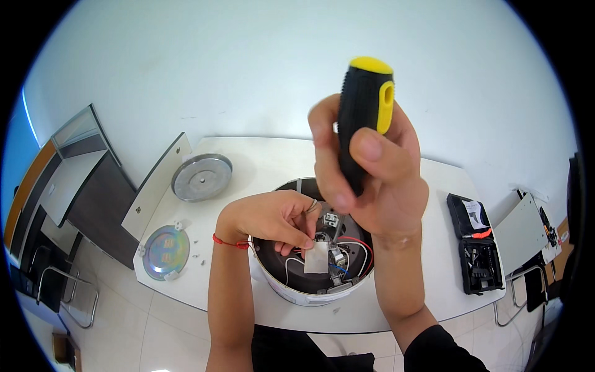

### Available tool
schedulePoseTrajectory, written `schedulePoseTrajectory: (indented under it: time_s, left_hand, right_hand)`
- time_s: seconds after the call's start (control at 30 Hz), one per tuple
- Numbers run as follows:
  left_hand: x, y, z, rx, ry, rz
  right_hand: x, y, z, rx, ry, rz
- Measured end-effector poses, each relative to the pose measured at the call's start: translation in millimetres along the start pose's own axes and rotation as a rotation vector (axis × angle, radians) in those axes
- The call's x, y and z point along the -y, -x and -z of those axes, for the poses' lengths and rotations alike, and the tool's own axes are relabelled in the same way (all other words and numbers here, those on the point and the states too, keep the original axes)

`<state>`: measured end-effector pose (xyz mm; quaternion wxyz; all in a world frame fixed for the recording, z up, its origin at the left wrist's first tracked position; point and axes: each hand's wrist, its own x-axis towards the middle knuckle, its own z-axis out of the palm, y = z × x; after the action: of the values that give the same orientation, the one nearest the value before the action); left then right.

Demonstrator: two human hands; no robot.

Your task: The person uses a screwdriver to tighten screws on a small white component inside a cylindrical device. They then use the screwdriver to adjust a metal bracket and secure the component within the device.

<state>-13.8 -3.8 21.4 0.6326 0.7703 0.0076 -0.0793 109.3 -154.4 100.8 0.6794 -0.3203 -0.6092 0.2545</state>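
Observation:
Raised high in front of me, my right hand (378, 167) is wrapped around the black and yellow handle of a screwdriver (359, 105). The handle's butt points up; its shaft is mostly hidden behind the hand. My left hand (279, 220), with a red cord on the wrist, has thumb and fingers pinched at the top edge of a small pale rectangular plate (317, 257). That plate is inside the open round appliance housing (291, 294), among metal brackets and red, white and blue wires (361, 243). The hands partly cover the housing's far side.
Left on the white table (266, 147) lie a round metal lid (202, 178), an iridescent metal disc (166, 253) and several small screws (196, 255). At the right edge stands an open black tool case (479, 266). A grey-panelled desk (99, 198) stands further left.

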Motion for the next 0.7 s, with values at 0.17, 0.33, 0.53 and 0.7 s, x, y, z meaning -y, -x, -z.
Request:
schedulePoseTrajectory:
  time_s: [0.17,0.33,0.53,0.7]
  left_hand:
    - [3,-3,2,0.034,0.014,-0.01]
    - [5,0,2,0.01,-0.015,-0.006]
    - [2,-2,0,0.006,-0.001,-0.009]
    - [5,0,0,-0.019,-0.009,0.006]
  right_hand:
    - [-11,-6,15,0.223,-0.58,0.05]
    - [-1,1,-2,0.074,-0.078,0.086]
    - [-11,-5,14,0.24,-0.321,0.123]
    - [-9,-2,4,0.174,-0.242,0.082]
